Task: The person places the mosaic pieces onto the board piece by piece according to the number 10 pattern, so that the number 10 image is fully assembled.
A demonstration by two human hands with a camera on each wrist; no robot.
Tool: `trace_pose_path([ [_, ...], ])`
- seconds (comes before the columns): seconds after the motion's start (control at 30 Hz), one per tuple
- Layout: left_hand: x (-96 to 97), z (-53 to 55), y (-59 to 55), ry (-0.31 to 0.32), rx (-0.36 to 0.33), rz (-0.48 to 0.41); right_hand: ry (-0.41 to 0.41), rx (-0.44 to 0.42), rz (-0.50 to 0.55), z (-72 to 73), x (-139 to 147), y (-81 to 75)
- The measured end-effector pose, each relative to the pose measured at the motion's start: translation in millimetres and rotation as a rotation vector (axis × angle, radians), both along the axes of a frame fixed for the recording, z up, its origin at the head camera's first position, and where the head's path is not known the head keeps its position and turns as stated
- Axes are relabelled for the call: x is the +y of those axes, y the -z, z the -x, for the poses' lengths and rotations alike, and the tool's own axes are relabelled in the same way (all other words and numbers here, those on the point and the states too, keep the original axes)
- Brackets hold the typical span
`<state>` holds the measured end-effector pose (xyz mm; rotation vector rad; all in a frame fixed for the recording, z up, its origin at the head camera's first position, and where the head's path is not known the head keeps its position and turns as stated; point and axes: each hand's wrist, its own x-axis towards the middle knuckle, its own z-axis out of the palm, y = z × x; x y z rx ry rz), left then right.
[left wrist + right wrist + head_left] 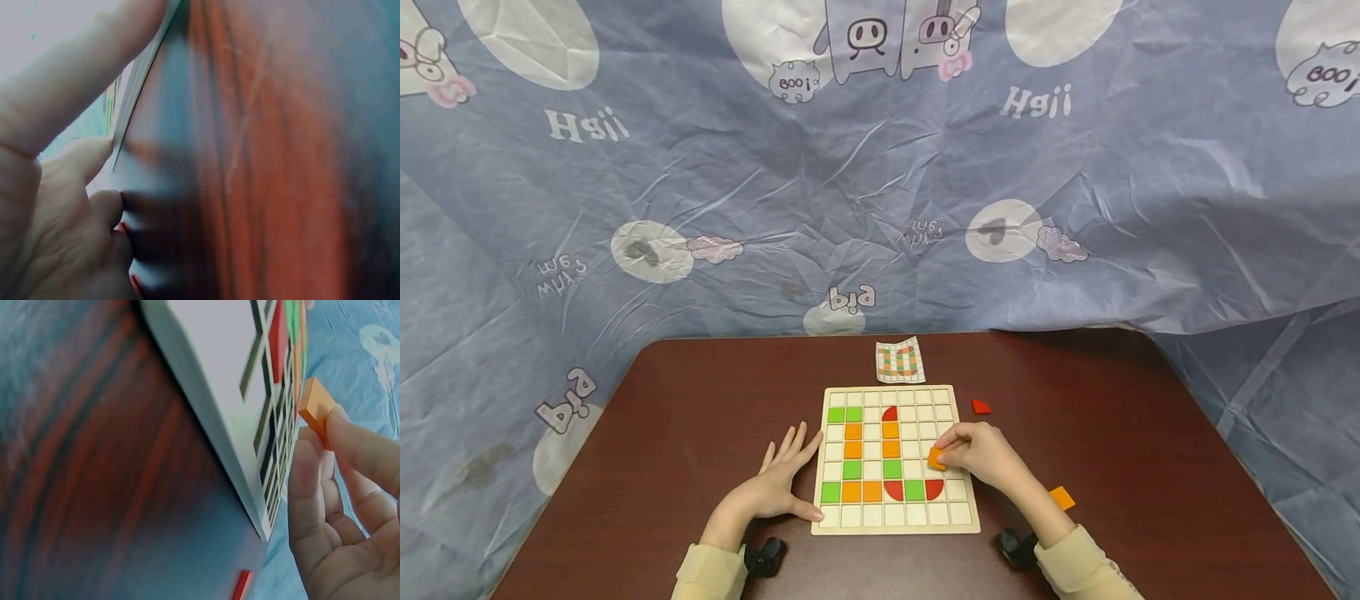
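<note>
A pale wooden grid board lies on the table, with green, orange and red tiles set in some of its squares. My right hand is over the board's right side and pinches an orange square tile between thumb and fingers. In the right wrist view the orange tile is tilted and stands off the board's surface. My left hand rests at the board's left edge with fingers spread, thumb at the lower left corner. The left wrist view shows its thumb and a finger along the board's edge.
Behind the board lies a small printed pattern card with a coloured grid. A red quarter-round tile is on the table right of the board, and another orange tile lies beside my right forearm. A patterned blue-grey cloth hangs behind the table.
</note>
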<state>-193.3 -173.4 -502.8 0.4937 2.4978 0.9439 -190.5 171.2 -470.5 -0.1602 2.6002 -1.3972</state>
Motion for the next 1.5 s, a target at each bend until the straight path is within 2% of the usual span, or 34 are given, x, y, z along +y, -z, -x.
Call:
trace_pose_path([
  [0.27,0.6,-0.4,0.1,-0.002,0.002,0.004,-0.027,0.024,-0.07,-3.7,-10,4.4],
  [0.6,0.5,-0.1,-0.5,-0.004,0.005,-0.002,-0.015,0.08,-0.194,-2.4,-18,6.7],
  [0.77,-0.1,0.0,-1.9,0.0,-0.003,-0.011,-0.001,0.098,-0.219,-2.7,-20,7.9],
  [1.0,-1.4,-0.5,-0.6,0.015,-0.004,-0.013,0.033,0.047,-0.167,-4.0,-17,6.9],
  [1.13,-0.3,-0.4,0.1,0.0,-0.001,-0.003,0.053,0.034,-0.143,-2.5,-10,5.3],
  [1.5,0.5,-1.5,-3.0,0.008,0.01,0.004,0.093,0.003,-0.098,1.8,26,-9.3],
])
